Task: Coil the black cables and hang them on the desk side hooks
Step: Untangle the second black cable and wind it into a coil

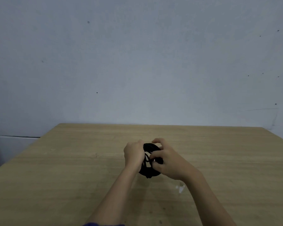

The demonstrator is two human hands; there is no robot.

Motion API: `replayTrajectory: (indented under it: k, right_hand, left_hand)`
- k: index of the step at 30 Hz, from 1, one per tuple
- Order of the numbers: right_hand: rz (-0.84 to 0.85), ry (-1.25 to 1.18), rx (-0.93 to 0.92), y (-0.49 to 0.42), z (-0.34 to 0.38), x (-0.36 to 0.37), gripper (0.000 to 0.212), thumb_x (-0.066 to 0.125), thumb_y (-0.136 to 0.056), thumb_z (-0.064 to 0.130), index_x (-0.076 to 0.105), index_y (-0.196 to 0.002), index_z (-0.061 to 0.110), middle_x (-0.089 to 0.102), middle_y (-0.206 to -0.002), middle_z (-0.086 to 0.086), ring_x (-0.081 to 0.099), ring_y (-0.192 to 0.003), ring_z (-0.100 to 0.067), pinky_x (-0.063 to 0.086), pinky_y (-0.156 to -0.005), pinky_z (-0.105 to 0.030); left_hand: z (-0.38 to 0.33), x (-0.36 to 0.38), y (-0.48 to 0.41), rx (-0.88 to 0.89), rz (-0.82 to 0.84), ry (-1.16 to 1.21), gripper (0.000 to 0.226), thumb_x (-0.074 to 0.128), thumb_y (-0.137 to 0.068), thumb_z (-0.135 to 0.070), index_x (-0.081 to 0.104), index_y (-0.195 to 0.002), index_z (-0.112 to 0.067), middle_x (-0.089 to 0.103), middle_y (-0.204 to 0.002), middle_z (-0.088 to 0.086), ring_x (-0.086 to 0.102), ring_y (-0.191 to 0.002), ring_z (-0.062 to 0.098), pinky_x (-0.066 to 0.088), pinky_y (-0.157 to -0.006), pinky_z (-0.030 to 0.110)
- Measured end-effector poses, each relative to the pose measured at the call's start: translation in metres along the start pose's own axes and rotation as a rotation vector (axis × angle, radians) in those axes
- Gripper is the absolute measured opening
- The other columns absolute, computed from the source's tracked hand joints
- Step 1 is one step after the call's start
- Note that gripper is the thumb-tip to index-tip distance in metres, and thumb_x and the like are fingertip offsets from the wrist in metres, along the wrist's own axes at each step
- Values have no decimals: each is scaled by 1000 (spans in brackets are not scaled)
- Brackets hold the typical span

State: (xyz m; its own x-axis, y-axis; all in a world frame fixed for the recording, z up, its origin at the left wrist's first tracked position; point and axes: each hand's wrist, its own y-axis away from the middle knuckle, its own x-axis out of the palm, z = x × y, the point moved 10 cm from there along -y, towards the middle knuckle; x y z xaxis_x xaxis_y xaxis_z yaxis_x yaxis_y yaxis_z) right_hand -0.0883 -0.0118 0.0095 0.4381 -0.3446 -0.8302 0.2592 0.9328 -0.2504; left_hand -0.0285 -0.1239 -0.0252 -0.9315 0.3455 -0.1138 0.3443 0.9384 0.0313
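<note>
A black cable (149, 172) is wound into a small coil and held upright above the middle of the wooden desk (72, 168). My left hand (133, 154) grips the coil's left side, fingers wrapped around the loops. My right hand (166, 162) is on the coil's right side, with thumb and fingers pinching a strand near its middle. Much of the coil is hidden between the two hands. No hooks show in this view.
A plain pale wall (137, 62) rises behind the desk. The desk's left edge runs diagonally toward the near left, and its far edge meets the wall. A small white mark (180, 189) lies on the desktop near my right forearm.
</note>
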Motion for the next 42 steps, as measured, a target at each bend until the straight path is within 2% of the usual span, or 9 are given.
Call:
replayTrajectory:
  k: [7,11,15,18,22,25,29,33,42]
  right_hand:
    - [-249,-469,130,1,-4,-15,25,69,-77,8,50,-62,13,32,-109,2,46,-75,-7,39,-58,-10]
    - [-430,-943,207,2,-18,-17,29,72,-66,9,47,-52,11,38,-96,4,45,-76,-7,35,-66,-19]
    - [-544,-1345,201,5,-22,-16,25,55,-76,-14,44,-73,8,43,-81,3,58,-71,-2,48,-63,-12]
    - [-605,-1487,231,6,-22,-13,34,36,-82,-23,43,-70,8,40,-77,-1,55,-88,-14,49,-69,-19]
    - [-665,-1549,235,7,-18,-13,51,33,-80,-26,41,-45,11,37,-67,-3,49,-77,-14,42,-73,-25]
    - [-588,-1394,192,6,-8,-17,29,54,-76,-13,45,-58,8,41,-82,-2,49,-79,-11,43,-75,-24]
    - [-321,-634,212,2,3,-25,34,78,-69,19,45,-73,12,31,-106,4,43,-87,3,46,-75,-18]
    - [-240,-240,213,0,4,-20,20,52,-90,12,37,-83,22,35,-103,1,38,-73,0,36,-63,-10]
    - [-314,-158,171,-5,-1,-8,15,32,-97,4,46,-93,9,43,-99,-4,41,-81,-15,36,-68,-10]
  left_hand:
    - [-24,-2,6,194,5,-89,42,48,-81,-7,29,-44,-12,28,-46,1,23,-49,19,20,-50,31]
    - [-36,-3,13,288,-15,-78,45,50,-82,-8,25,-45,-14,22,-45,-3,18,-46,14,16,-44,26]
    - [-30,-4,13,279,-51,-2,47,52,-84,-11,27,-45,-13,22,-47,-1,20,-50,16,18,-49,30]
    - [-25,-6,13,264,-77,25,45,53,-84,-11,31,-45,-10,24,-47,3,22,-49,16,19,-48,30]
    - [-26,-7,12,263,-93,-6,44,52,-86,-15,41,-48,6,32,-51,12,29,-52,20,24,-51,30]
    - [-22,-7,7,210,-69,7,47,53,-85,-17,46,-46,9,38,-45,12,35,-47,20,29,-48,29]
    - [-4,-5,-2,-46,-39,164,32,56,-77,-13,48,-47,-5,47,-48,6,41,-49,22,34,-49,28]
    - [8,4,2,-136,104,121,24,49,-83,-15,57,-66,1,54,-57,11,46,-45,22,36,-44,22]
    - [38,31,21,-479,505,6,31,30,-97,-27,44,-78,-8,40,-67,7,42,-58,22,39,-58,30]
